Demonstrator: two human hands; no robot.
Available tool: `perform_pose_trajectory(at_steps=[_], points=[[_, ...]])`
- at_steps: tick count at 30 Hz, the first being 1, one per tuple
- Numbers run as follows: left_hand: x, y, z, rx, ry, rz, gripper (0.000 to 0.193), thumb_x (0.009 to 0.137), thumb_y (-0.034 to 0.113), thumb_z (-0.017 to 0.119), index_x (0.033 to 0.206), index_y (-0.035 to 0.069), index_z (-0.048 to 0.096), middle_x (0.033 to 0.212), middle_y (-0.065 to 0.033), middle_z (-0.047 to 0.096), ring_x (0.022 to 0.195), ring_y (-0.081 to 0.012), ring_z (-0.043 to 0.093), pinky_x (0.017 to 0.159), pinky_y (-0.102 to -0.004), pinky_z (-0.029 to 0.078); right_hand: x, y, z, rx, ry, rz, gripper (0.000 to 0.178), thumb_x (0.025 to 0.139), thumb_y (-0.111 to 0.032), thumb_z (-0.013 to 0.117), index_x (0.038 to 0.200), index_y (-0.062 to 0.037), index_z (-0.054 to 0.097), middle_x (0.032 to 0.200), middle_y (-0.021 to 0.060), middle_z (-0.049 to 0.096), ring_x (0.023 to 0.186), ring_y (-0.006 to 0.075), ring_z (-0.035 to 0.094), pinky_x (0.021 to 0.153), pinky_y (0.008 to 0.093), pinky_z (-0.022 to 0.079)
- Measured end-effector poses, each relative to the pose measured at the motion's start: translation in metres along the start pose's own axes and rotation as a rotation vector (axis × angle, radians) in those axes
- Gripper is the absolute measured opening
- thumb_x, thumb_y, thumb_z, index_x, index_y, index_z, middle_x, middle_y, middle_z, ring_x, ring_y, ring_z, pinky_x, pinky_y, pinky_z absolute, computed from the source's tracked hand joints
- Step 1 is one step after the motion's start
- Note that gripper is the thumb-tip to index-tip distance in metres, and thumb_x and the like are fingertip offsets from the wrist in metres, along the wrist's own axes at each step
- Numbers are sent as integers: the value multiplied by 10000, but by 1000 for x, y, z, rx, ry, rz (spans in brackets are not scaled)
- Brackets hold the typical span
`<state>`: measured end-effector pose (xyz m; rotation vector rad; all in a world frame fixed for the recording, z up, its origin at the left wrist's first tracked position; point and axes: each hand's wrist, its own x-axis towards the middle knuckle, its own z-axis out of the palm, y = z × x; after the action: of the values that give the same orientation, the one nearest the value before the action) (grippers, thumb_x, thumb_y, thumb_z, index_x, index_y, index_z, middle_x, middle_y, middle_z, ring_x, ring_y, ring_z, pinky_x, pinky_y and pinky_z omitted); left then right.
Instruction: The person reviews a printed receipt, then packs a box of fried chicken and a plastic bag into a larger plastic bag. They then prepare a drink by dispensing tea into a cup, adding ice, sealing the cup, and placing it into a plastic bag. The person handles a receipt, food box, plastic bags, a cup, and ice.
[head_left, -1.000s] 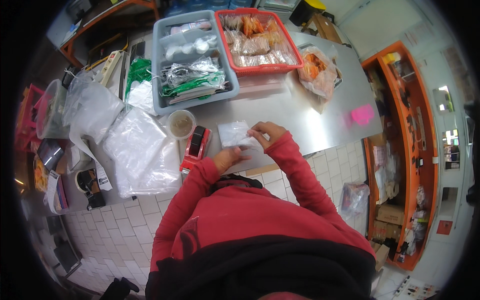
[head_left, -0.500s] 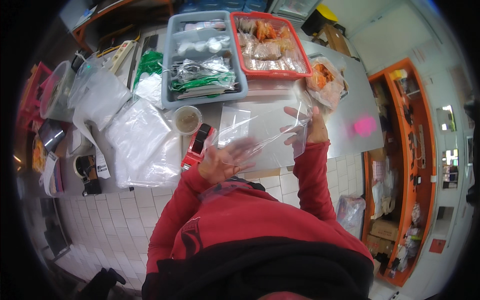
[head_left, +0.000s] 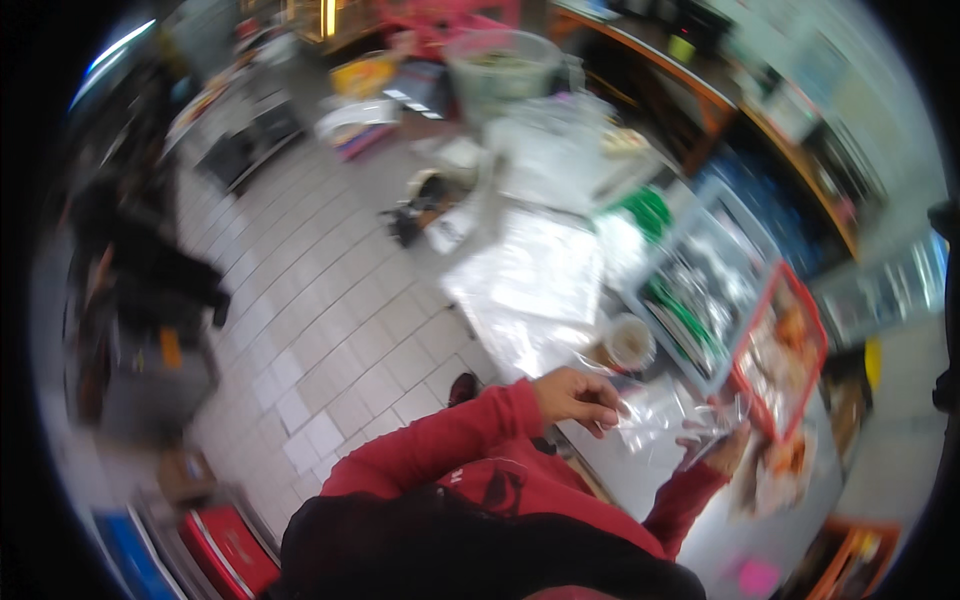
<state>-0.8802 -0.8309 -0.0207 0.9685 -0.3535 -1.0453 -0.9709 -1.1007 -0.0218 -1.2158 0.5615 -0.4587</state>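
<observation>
My left hand is over the table's near edge, thumb and fingers pressed together. Whether anything thin is between them is too blurred to tell. Beyond its fingertips, clear plastic lies on the metal table. My right hand is further right, by the red basket, with crumpled clear plastic film in its partly spread fingers. A round tub with brownish contents stands just past my left hand. Next to it is a grey-blue basket of silver and green packets.
Stacked clear plastic bags cover the table's left part, near a tape dispenser. A bag of orange food lies right of my right hand. A person in dark clothes is at far left, across the tiled floor.
The view has swung left, bringing more floor and a person into sight. My left fingers, spread before, are now pressed together. The film stretched between both hands is now bunched at my right hand.
</observation>
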Motion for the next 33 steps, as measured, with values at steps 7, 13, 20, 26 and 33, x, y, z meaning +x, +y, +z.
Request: perform_pose_trajectory(at_steps=[7,13,20,26,33], points=[[-74,21,-24,4,581,203,260,753,173,756,800,0,567,750,-63,593,631,-131,615,571,-268,557,34,27,124,-402,-444,-702,368,894,-190,550,1184,-47,373,1017,247,595,766,331,638,629,388,548],[-121,21,-42,67,848,294,370,729,253,781,684,59,470,645,-29,544,534,-91,548,467,-252,506,-33,27,215,-783,-1055,-645,337,705,-140,756,955,-22,565,844,104,646,739,204,635,680,288,493],[-183,45,-88,113,716,427,225,835,201,673,756,68,510,708,-4,572,644,-69,554,536,-235,499,-74,55,315,-499,-1336,-17,176,744,-35,738,779,10,571,725,95,663,661,109,627,612,245,499],[-243,67,-135,86,672,579,109,875,139,611,924,56,560,926,-23,602,874,-110,591,684,-265,552,-85,81,377,-425,-1457,-61,177,737,-2,738,751,13,562,756,129,671,698,117,625,642,247,508],[-284,71,-188,483,865,452,150,858,172,638,912,39,593,950,-47,605,880,-124,586,729,-268,534,-118,121,442,-567,-1365,-502,291,689,-179,795,711,-32,544,908,110,633,729,193,632,616,257,506]])
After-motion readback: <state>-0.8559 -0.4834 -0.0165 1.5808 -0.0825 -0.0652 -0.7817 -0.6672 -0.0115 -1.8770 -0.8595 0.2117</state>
